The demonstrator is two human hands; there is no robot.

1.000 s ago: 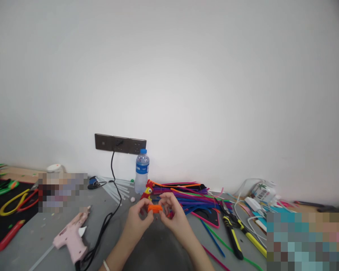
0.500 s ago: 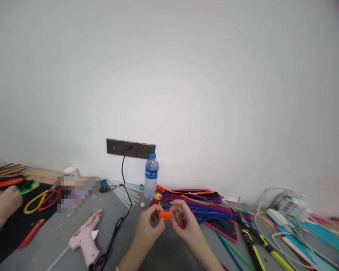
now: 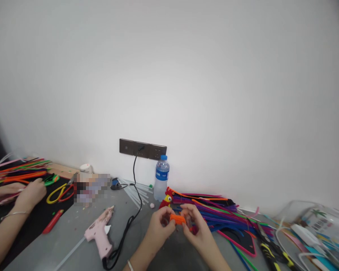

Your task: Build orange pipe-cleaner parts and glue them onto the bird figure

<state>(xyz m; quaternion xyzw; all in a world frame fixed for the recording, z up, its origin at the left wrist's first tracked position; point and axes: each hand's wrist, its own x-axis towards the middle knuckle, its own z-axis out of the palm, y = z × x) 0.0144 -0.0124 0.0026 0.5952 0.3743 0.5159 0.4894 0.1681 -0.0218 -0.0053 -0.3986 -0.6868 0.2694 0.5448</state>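
Note:
Between my two hands is a small orange bundle [image 3: 177,219] that looks like fuzzy pipe cleaner folded or coiled tight. My left hand [image 3: 160,226] pinches its left end between thumb and fingers. On the other end, the thumb and fingers of my right hand [image 3: 196,225] close in around it. Just behind my left hand stands a red and yellow rooster figure [image 3: 167,197] with a googly eye, its lower part hidden. Something magenta shows in part under my right hand; I cannot make out what it is.
A pink glue gun [image 3: 100,234] lies to the left, its black cord [image 3: 129,222] running to the wall socket [image 3: 142,149]. Behind is a water bottle [image 3: 162,178]. Pipe cleaners [image 3: 211,210] and pliers [image 3: 267,246] lie right. A co-worker's hand [image 3: 32,194] is at far left.
The view has turned left, so everything sits further right in the picture, and more of the co-worker's arms shows. Both my hands still hold the orange bundle in nearly the same pose.

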